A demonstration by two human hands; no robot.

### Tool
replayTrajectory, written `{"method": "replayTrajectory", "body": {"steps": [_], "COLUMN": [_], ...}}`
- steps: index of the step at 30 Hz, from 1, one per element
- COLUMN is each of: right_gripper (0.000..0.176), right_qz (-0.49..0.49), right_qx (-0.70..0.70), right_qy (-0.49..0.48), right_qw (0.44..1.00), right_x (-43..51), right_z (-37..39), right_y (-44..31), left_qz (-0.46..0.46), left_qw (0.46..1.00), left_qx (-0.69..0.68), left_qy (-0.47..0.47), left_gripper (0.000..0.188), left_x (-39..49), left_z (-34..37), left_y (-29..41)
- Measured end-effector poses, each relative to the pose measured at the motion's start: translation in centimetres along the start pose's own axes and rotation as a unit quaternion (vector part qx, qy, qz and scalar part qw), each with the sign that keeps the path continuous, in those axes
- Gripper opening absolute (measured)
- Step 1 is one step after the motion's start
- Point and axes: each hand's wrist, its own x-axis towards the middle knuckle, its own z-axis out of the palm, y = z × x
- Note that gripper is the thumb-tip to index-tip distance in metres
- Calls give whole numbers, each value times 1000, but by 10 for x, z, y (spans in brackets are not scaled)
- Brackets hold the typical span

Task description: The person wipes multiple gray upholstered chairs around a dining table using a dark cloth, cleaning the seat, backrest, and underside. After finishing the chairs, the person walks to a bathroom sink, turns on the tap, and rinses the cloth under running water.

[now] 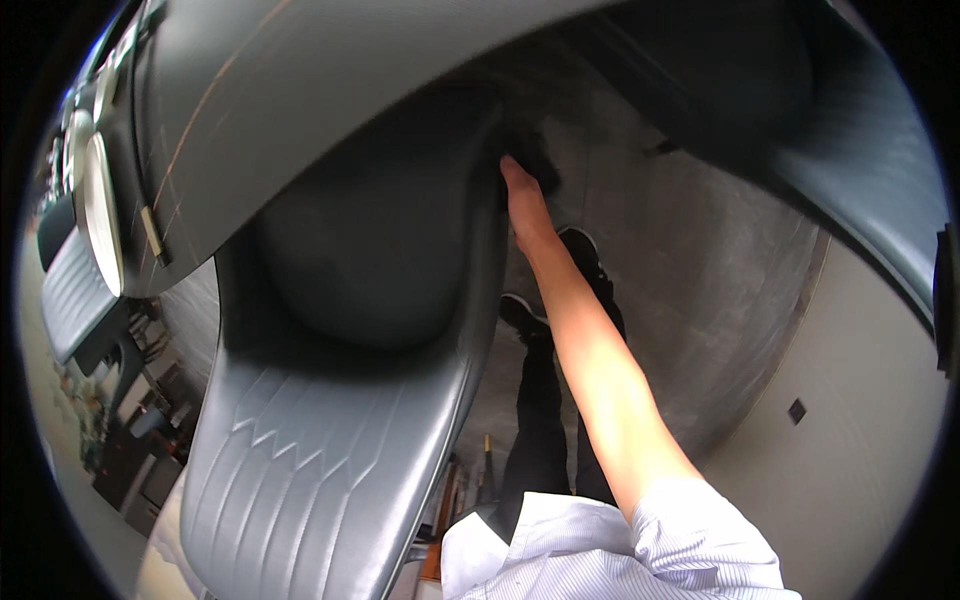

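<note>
My right hand [525,196] reaches down beside the outer edge of a dark grey padded leather chair [322,465], close to or touching its side. A dark, ragged-edged, blurred thing [541,154] lies against the fingers and hides most of them. Whether it is a cloth, and whether the hand grips it, I cannot tell. Stitched lines run across the chair's back, while its seat [367,255] sits in shadow partly under the table. My left hand is out of view.
The dark table [247,97] curves overhead, bearing plates [102,217] and a black cord with a brass-coloured end [152,232]. Another grey chair [862,165] stands at the right. A pale wall [840,450] has a socket plate [796,410]. My dark shoes stand on grey flooring [697,300].
</note>
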Motion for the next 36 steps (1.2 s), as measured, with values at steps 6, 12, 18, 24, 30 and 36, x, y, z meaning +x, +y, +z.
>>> {"method": "replayTrajectory", "body": {"steps": [6,12,18,24,30,36], "right_gripper": [53,55,49,44,36,21], "right_qz": [53,-7,-126,-223,-319,-431], "right_qx": [-71,-104,-95,-379,-455,-660], "right_qy": [4,-30,18,-55,55,16], "right_qw": [996,994,987,897,830,615], "right_x": [-157,-199,-70,-163,-74,-26], "right_z": [-4,8,4,17,28,29], "right_y": [75,83,34,31,-4,-24], "left_qz": [21,41,43,19,3,-15], "left_qw": [1000,999,999,1000,1000,1000], "left_qx": [7,9,23,15,6,4], "left_qy": [-17,-24,-16,-18,-20,-18], "left_gripper": [64,64,64,65,65,65], "left_x": [-4,-5,-7,-4,-1,3], "left_z": [11,15,14,4,-12,-26], "left_y": [4,12,11,8,3,-5]}}
